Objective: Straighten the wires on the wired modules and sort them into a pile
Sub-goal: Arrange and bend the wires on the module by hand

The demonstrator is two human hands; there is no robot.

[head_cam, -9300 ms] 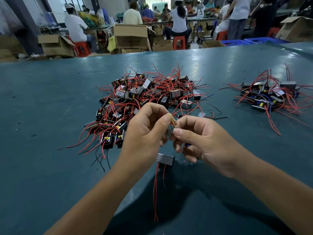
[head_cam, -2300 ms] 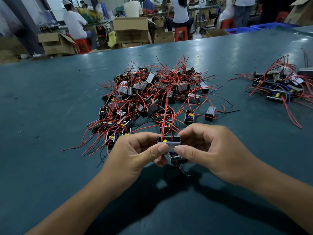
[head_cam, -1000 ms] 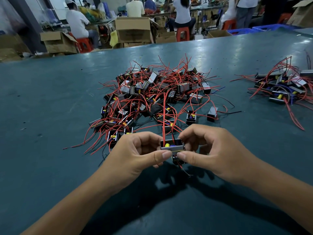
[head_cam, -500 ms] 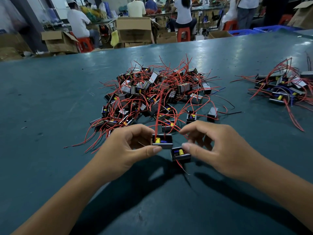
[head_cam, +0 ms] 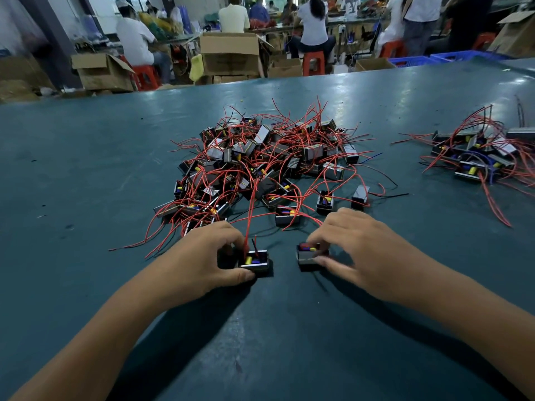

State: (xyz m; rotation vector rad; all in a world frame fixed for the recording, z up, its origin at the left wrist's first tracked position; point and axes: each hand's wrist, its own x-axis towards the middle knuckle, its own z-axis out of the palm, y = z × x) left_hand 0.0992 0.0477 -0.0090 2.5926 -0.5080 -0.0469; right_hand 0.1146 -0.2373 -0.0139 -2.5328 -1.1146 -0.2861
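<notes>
Left hand pinches a wired module on the table, right hand pinches another module, tangled pile just beyond

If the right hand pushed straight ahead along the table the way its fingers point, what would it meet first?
Judging loosely, the right hand, holding a module, points forward-left; it would likely meet the loose module at the big pile's near edge.

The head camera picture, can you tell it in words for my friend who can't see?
Two hands each hold a small black module down on a blue-green table: the left hand grips one with a red wire, the right hand pinches another. Behind them lies a big tangled pile of modules; a smaller pile sits far right.
</notes>
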